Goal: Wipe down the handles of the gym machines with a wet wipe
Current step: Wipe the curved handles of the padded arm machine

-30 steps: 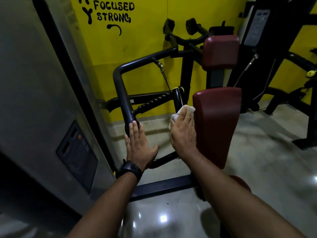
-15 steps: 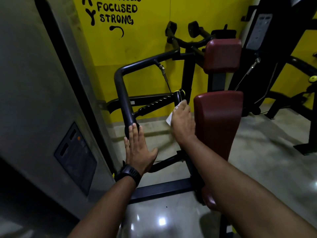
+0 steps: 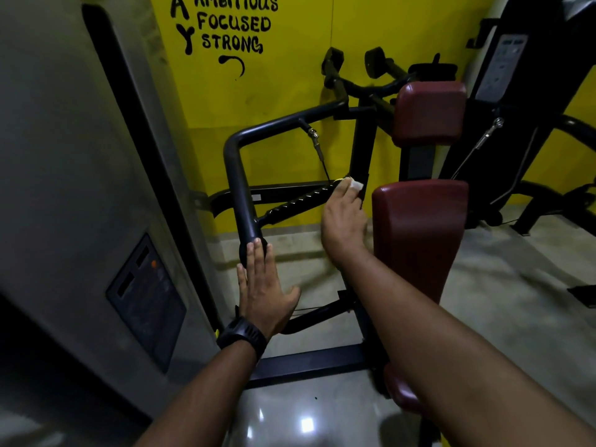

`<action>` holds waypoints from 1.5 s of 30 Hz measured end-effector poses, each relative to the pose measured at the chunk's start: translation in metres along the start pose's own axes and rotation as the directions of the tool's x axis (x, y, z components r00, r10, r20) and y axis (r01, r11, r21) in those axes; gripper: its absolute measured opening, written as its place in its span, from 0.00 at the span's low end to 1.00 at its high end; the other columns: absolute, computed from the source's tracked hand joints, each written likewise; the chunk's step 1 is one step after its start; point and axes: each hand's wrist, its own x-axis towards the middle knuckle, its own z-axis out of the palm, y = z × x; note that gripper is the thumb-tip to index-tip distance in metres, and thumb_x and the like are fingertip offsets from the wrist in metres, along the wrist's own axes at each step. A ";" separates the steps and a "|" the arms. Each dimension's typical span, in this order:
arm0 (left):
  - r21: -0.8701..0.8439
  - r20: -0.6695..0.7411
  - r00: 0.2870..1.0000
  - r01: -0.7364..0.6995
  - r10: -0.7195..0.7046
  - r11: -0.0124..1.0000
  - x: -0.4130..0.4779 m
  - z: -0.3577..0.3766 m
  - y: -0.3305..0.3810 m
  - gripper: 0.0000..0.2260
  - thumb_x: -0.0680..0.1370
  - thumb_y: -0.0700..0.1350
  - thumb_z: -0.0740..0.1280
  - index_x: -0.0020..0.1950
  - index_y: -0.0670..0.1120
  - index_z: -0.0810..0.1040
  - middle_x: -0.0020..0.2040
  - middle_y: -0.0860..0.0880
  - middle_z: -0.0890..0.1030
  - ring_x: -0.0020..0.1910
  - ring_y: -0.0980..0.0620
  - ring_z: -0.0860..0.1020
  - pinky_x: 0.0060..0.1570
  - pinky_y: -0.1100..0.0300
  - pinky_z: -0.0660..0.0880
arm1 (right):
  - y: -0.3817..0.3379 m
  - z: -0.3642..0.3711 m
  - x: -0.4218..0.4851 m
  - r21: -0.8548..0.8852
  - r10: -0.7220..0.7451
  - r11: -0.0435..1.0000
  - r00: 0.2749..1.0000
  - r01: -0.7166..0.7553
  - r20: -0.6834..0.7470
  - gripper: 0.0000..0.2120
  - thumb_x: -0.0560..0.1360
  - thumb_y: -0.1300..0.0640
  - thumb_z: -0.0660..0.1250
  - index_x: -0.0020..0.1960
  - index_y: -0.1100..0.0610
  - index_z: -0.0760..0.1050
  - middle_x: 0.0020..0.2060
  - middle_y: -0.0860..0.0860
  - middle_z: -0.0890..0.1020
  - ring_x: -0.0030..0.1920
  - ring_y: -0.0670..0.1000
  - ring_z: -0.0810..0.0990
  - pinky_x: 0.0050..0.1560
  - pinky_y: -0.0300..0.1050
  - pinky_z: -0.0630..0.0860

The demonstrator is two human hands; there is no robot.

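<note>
**A:** Where is the wet wipe (image 3: 356,185)?

**B:** Under the fingertips of the right hand (image 3: 344,219). The fingers curl over the white wipe and hold it against the upper end of the ribbed handle (image 3: 298,202), just beside the lower red pad (image 3: 419,227).

**A:** And the left hand (image 3: 263,287)?

**B:** It lies flat with the fingers straight and together and the thumb spread. It grips nothing. The fingertips touch the rounded lower end of the black bent bar (image 3: 237,175). A dark watch (image 3: 242,335) sits on that wrist.

**A:** What is behind the machine?

**B:** A yellow wall (image 3: 283,91) with black lettering. A second red pad (image 3: 429,112) sits higher up, and a grey panel (image 3: 64,156) stands at the left.
</note>
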 end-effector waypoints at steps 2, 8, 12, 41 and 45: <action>0.006 0.001 1.000 0.000 0.000 1.000 0.000 0.001 0.000 0.44 0.70 0.58 0.58 0.82 0.46 0.46 0.82 0.49 0.38 0.78 0.54 0.32 0.74 0.52 0.29 | 0.002 -0.001 0.007 0.049 0.030 0.998 0.999 -0.029 -0.015 0.27 0.82 0.61 0.60 0.75 0.70 0.54 0.63 0.64 0.74 0.54 0.55 0.81 0.39 0.44 0.75; 0.020 0.005 1.000 0.003 -0.004 1.000 0.002 0.002 -0.001 0.45 0.69 0.59 0.57 0.82 0.45 0.44 0.82 0.49 0.37 0.78 0.54 0.31 0.75 0.51 0.30 | 0.001 0.007 0.014 -0.123 -0.041 0.992 0.995 0.029 -0.092 0.29 0.80 0.60 0.60 0.75 0.72 0.55 0.60 0.63 0.75 0.54 0.56 0.77 0.50 0.47 0.76; 0.043 0.006 1.000 -0.003 0.003 0.999 0.002 0.003 -0.002 0.46 0.68 0.61 0.53 0.82 0.44 0.42 0.82 0.48 0.36 0.78 0.54 0.30 0.75 0.51 0.29 | 0.003 0.011 0.018 0.129 0.059 0.990 0.996 -0.050 -0.066 0.21 0.83 0.56 0.60 0.71 0.68 0.63 0.58 0.61 0.78 0.51 0.56 0.82 0.38 0.45 0.73; 0.025 0.032 0.999 -0.007 0.006 1.000 0.003 0.002 -0.003 0.46 0.69 0.60 0.56 0.82 0.44 0.43 0.82 0.47 0.36 0.79 0.52 0.32 0.76 0.48 0.33 | 0.016 0.013 -0.047 0.112 0.095 0.989 0.995 -0.092 -0.015 0.30 0.82 0.55 0.62 0.76 0.66 0.52 0.65 0.63 0.72 0.57 0.58 0.79 0.46 0.47 0.77; 0.023 0.034 0.999 0.000 0.000 1.000 0.003 0.001 -0.002 0.46 0.69 0.60 0.56 0.82 0.44 0.45 0.82 0.47 0.37 0.79 0.51 0.33 0.76 0.49 0.33 | 0.019 0.007 -0.044 0.314 0.202 0.927 0.978 -0.206 0.045 0.23 0.84 0.44 0.55 0.68 0.62 0.64 0.55 0.60 0.80 0.52 0.59 0.82 0.40 0.47 0.71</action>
